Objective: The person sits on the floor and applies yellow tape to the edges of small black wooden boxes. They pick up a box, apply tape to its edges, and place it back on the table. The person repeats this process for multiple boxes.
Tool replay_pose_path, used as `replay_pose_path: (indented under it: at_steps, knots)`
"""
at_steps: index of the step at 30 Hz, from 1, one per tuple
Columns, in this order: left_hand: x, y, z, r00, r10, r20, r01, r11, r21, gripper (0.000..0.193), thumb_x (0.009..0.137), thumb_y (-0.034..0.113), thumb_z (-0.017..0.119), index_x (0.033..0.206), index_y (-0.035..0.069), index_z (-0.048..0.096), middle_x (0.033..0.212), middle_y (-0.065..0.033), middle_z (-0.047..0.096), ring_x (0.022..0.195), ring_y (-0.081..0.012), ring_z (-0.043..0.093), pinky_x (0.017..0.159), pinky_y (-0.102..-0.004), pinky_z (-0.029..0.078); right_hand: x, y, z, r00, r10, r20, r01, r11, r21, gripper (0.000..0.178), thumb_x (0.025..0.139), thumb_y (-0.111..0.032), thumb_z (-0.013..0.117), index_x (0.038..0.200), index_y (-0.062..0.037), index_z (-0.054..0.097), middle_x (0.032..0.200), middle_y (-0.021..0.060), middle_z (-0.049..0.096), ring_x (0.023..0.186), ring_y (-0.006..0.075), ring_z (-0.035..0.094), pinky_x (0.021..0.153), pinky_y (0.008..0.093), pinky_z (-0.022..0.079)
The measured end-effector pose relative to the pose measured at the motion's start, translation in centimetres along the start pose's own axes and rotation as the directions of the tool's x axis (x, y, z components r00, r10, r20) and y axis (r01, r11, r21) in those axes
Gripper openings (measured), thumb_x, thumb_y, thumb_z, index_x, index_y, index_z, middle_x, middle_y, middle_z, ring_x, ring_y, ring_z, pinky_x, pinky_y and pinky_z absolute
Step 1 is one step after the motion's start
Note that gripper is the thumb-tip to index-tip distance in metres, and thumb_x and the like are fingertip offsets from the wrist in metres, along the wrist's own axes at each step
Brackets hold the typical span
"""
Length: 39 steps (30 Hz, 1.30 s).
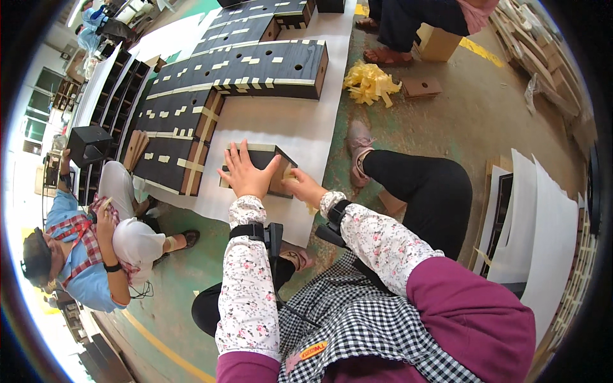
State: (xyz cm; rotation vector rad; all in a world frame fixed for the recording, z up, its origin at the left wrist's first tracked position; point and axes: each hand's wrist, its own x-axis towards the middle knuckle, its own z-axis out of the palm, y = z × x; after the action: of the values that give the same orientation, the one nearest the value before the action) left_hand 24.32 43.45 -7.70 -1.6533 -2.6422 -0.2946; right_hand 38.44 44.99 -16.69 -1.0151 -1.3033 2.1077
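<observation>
Box [279, 186] lies beneath left hand [249, 176], fingers spread wide; right hand [304, 187], fingers curled, meets box end; grip cannot be told.

A black, brown-ended box [262, 156] lies on white sheeting [255, 118].

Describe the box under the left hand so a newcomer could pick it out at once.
Find the long white sheet bearing rows of black boxes. Toward its near end, one small box lies beneath the spread left hand. It sits apart from the rows, with the right hand at its brown side.
</observation>
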Motion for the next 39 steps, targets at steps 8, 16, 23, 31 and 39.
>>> replay_pose_path:
  at_steps: [8,16,23,31,39]
  knots:
    - [0.0,-0.6,0.1,1.0,-0.008,0.006,0.008,1.0,0.016,0.085,0.078,0.07,0.047,0.142,0.016,0.029,0.15,-0.0113,0.023,0.14,-0.0284,0.015,0.107,-0.0599,0.008,1.0,-1.7,-3.0,0.967,0.202,0.157,-0.191,0.978,-0.077,0.03,0.087,-0.037,0.06,0.089,-0.0079,0.054,0.061,-0.0033,0.045,0.049,0.009,0.04,0.044,0.0257,0.032]
    - [0.4,-0.4,0.6,1.0,-0.006,-0.008,0.007,1.0,0.025,0.079,0.083,0.069,0.04,0.142,0.018,0.03,0.149,-0.0121,0.024,0.139,-0.0297,0.018,0.107,-0.0601,0.009,-0.4,-1.0,-1.3,0.92,0.318,0.227,-0.342,0.936,0.076,0.027,0.09,-0.038,0.056,0.078,-0.0135,0.052,0.06,-0.006,0.04,0.049,0.008,0.034,0.045,0.0261,0.028]
    - [0.7,-0.1,0.1,1.0,0.01,-0.021,-0.009,1.0,0.023,0.08,0.083,0.07,0.039,0.142,0.016,0.03,0.149,-0.0125,0.024,0.138,-0.0308,0.019,0.107,-0.0598,0.009,-1.6,-3.5,-5.6,0.823,0.47,0.318,-0.511,0.858,0.055,0.037,0.083,-0.046,0.066,0.085,-0.0108,0.054,0.073,-0.005,0.041,0.051,0.0064,0.035,0.043,0.0175,0.027]
    - [0.5,0.3,0.1,0.999,-0.016,0.039,0.013,0.998,0.066,0.081,0.084,0.07,0.035,0.143,0.016,0.028,0.15,-0.0115,0.023,0.14,-0.0287,0.017,0.109,-0.0577,0.01,-11.5,-35.0,-20.1,0.974,-0.197,-0.113,0.097,0.81,-0.579,0.027,0.087,-0.035,0.062,0.092,-0.0095,0.055,0.072,-0.0001,0.053,0.056,0.0111,0.049,0.047,0.0243,0.04]
    - [0.4,0.1,0.3,1.0,-0.028,-0.001,0.028,0.994,0.106,0.074,0.085,0.066,0.039,0.142,0.02,0.03,0.15,-0.0085,0.024,0.139,-0.0271,0.018,0.108,-0.0582,0.011,-22.0,-30.0,-33.0,0.933,-0.245,-0.262,-0.334,-0.325,-0.884,0.048,0.075,-0.034,0.068,0.113,-0.0067,0.057,0.109,0.0157,0.059,0.102,0.0325,0.057,0.087,0.0392,0.046]
